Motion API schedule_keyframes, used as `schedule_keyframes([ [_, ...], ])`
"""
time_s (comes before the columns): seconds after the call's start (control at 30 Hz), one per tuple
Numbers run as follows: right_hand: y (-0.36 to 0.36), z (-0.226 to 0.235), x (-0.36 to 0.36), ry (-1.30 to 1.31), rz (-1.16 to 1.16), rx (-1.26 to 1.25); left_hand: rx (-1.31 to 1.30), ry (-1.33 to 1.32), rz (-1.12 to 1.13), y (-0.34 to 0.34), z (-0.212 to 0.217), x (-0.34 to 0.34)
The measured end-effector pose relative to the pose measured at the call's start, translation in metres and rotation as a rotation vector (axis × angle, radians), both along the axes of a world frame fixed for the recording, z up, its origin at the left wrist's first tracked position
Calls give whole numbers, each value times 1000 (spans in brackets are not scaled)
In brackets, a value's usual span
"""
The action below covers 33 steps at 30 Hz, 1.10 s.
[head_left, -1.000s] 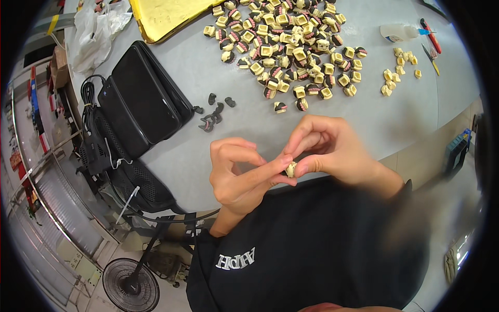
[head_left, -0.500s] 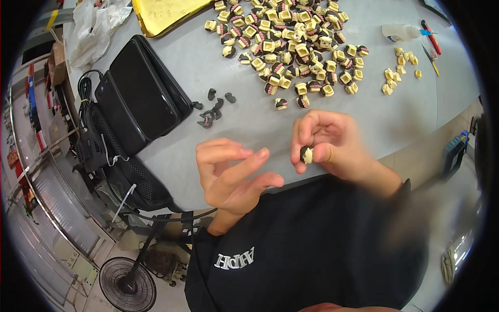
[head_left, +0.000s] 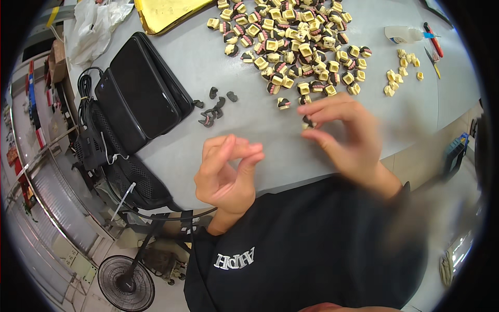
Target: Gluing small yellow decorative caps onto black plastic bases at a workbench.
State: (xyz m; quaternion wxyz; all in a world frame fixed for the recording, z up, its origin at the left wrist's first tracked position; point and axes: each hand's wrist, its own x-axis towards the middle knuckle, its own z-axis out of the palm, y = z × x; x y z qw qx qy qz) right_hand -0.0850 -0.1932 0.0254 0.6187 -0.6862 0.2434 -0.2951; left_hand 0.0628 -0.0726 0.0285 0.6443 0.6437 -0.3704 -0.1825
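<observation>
Between the thumb and fingertips of my right hand [head_left: 345,127] is a small black-and-cream moulded piece [head_left: 307,123], just above the grey table. My left hand [head_left: 226,171] is raised near the table's front edge, its thumb and fingertips drawn together with nothing visible in them. Beyond my right hand spreads a big heap of similar pieces [head_left: 291,47], cream with square hollows, black parts and pink ridged rows. One such piece [head_left: 283,103] lies apart at the heap's near side. Several small black parts [head_left: 219,104] are scattered left of centre.
Black flat devices [head_left: 140,91] with cables lie at the left. A yellow tray [head_left: 169,13] is at the back. To the right are small cream parts [head_left: 393,83], a clear bottle [head_left: 403,35], red-handled pliers [head_left: 435,44] and a pointed tool [head_left: 432,62]. A fan [head_left: 126,283] stands below.
My right hand has moved away from me toward the heap with the small piece. My left hand's fingers, spread before, have come together.
</observation>
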Motion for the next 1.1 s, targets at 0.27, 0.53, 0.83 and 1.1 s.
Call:
schedule_keyframes([
  [0.27, -6, 7, 1, 127, -265, -390, 473, -703, 177, -19, 1, 17],
  [0.53, -21, 10, -25, 83, -416, -601, 495, -829, 126, -36, 0, 16],
  [0.83, -49, 16, -60, 71, -815, -628, 400, -786, 88, -36, 7, 12],
  [1.1, -60, 28, -75, 69, -873, -543, 93, -82, 33, -24, 12, 8],
])
